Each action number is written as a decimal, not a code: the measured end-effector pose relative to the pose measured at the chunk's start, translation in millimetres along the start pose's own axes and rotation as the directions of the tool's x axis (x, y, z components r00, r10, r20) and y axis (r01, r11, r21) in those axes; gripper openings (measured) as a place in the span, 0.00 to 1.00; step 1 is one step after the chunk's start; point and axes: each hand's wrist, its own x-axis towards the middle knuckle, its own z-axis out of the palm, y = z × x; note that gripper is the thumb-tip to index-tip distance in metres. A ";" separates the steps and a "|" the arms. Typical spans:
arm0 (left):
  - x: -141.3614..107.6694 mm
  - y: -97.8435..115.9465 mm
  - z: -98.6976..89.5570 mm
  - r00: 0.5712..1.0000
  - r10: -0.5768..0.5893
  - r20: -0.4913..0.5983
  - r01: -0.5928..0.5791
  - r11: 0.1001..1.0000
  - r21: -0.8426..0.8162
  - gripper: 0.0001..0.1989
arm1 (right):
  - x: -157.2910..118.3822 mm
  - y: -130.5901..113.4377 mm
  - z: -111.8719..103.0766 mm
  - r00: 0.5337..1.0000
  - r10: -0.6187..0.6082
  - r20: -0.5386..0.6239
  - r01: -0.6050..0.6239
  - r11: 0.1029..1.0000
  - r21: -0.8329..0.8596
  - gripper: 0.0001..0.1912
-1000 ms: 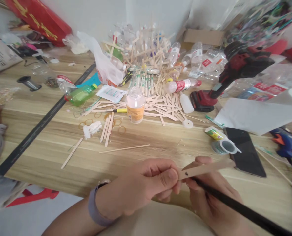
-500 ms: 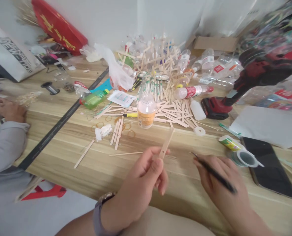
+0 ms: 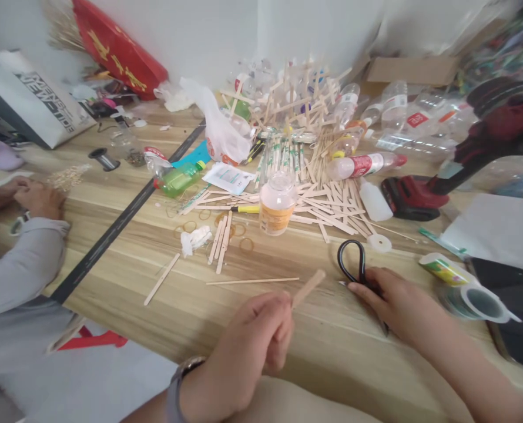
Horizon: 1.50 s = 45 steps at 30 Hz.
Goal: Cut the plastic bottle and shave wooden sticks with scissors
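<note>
A flat wooden craft stick (image 3: 309, 289) pokes out of my closed left hand (image 3: 255, 338), slanting up to the right. The fingers hide its lower end. My right hand (image 3: 394, 299) is closed around black-handled scissors (image 3: 352, 259). One big loop of their handle stands up above the fingers, and a small pale tip shows at the left of the thumb. The hand covers most of the blades. A gap of bare wood lies between the stick and the scissors. Beyond my left hand, a thin stick (image 3: 252, 282) lies on the table (image 3: 124, 258).
A clear jar with an orange label (image 3: 278, 205) stands before a heap of craft sticks (image 3: 332, 205). A red and black power tool (image 3: 415, 197), a tape roll (image 3: 482, 302) and a phone (image 3: 515, 317) are at right. Another person's hands (image 3: 41, 197) rest at far left.
My left hand has turned over, and the stick has tipped lower to the right. The scissors have rotated in my right hand, so their handle loop shows. The view has shifted slightly.
</note>
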 end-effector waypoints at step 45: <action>14.7 3.8 -38.9 0.931 0.364 0.035 0.144 -0.453 0.880 0.12 | -87.3 -40.1 6.9 0.941 0.230 -0.247 -0.042 0.806 0.590 0.11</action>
